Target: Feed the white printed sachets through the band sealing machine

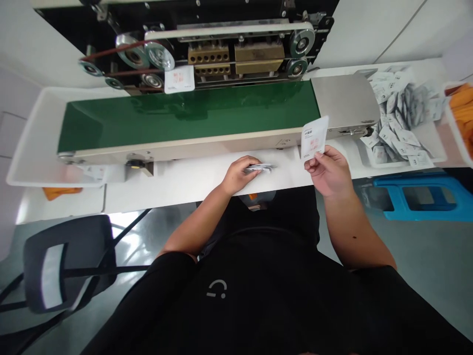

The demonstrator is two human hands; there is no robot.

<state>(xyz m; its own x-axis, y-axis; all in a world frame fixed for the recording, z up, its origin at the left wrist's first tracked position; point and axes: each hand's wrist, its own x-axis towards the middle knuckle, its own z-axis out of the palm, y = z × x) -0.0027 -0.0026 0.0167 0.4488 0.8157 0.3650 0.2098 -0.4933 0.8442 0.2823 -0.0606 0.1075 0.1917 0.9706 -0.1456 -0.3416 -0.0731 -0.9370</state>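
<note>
Head view. Right hand: closed in a pinch, thumb and fingers gripping the lower edge of one white sachet. Sachet tilted slightly, printed face toward the camera; reddish block and small dark print visible, wording too small to read. It stands above the fingers, in front of the conveyor's near edge.

Left hand: curled shut around a small stack of sachets, edges protruding toward the right hand. Count not resolvable. Hand is over the white table; contact with the surface cannot be told.

Beyond both hands: green conveyor belt, running crosswise, with a metal end plate just beyond the right hand's sachet. Behind the belt, a machine with pulleys and brass blocks. A single sachet at the machine, farther out and to the left of the left hand, upright, print outward.

Right of the right hand: white bin with a loose heap of sachets; blue stool below it. Well left of the left hand: translucent bin; dark chair nearer the body.
</note>
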